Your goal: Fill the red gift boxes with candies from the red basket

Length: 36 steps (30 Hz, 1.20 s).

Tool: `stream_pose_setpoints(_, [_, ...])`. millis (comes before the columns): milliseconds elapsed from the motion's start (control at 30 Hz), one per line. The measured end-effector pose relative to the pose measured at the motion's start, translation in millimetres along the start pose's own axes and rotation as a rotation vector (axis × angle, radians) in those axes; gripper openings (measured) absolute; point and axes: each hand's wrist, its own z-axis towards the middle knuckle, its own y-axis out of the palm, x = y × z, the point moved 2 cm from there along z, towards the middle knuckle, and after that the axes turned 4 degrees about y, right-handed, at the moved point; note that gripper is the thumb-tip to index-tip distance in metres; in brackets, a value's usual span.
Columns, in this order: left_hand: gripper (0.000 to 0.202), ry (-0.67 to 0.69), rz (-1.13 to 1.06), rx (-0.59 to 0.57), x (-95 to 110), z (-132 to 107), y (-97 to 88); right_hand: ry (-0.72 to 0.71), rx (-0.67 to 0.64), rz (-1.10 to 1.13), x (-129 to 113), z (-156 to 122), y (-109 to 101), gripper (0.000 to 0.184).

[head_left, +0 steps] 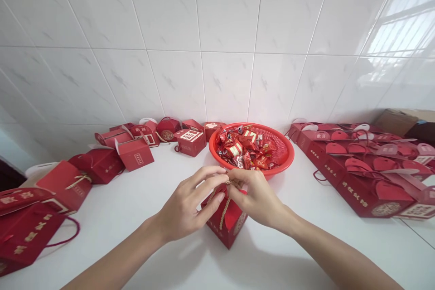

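A small red gift box [228, 224] with gold print stands on the white counter [142, 208] just in front of me. A tan rope handle [224, 210] rises from its top. My left hand [190, 206] pinches the rope above the box, fingers closed. My right hand [256, 199] pinches the same rope from the other side, fingertips meeting the left hand's. Behind the box sits a red plastic basket [283, 152] holding several red-wrapped candies [246, 149].
Several assembled red boxes [136, 154] lie along the wall at the back left, and larger ones [30, 226] at the near left. Rows of folded red boxes [360, 167] fill the right side. A cardboard carton [397, 120] sits at the far right. White tiles [217, 45] back the counter.
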Motion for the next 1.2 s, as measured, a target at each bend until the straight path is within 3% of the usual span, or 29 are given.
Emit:
stream_pose_setpoints(267, [0.032,-0.178,-0.020,-0.110,-6.7,0.3,0.8,0.012,0.039,-0.013,-6.7,-3.1,-10.8,0.014])
stream_pose_setpoints(533, [0.038,-0.326,-0.102,-0.527,-10.0,-8.0,6.6,0.029,0.093,-0.004,-7.5,-25.9,-39.8,0.017])
stream_pose_setpoints(700, [0.028,-0.391,-0.115,-0.617,-12.3,-10.9,7.6,0.057,0.164,-0.026,-3.9,-51.9,-64.5,0.021])
stream_pose_setpoints(800, [0.038,-0.358,-0.066,-0.677,-13.1,-11.5,10.4,0.076,0.259,-0.016,2.1,-70.6,-82.1,0.024])
stream_pose_setpoints(933, [0.041,-0.328,0.008,-0.727,-14.9,-15.0,15.8,0.126,0.531,0.053,15.4,-102.3,-110.8,0.024])
stream_pose_setpoints(1100, [0.041,-0.329,-0.030,-0.750,-20.4,-22.7,20.4,0.141,1.150,0.080,17.9,-149.8,-157.4,0.017])
stream_pose_setpoints(1200, [0.042,-0.362,-0.056,-0.755,-25.4,-27.5,21.6,0.124,1.406,-0.047,7.7,-174.7,-185.9,0.007])
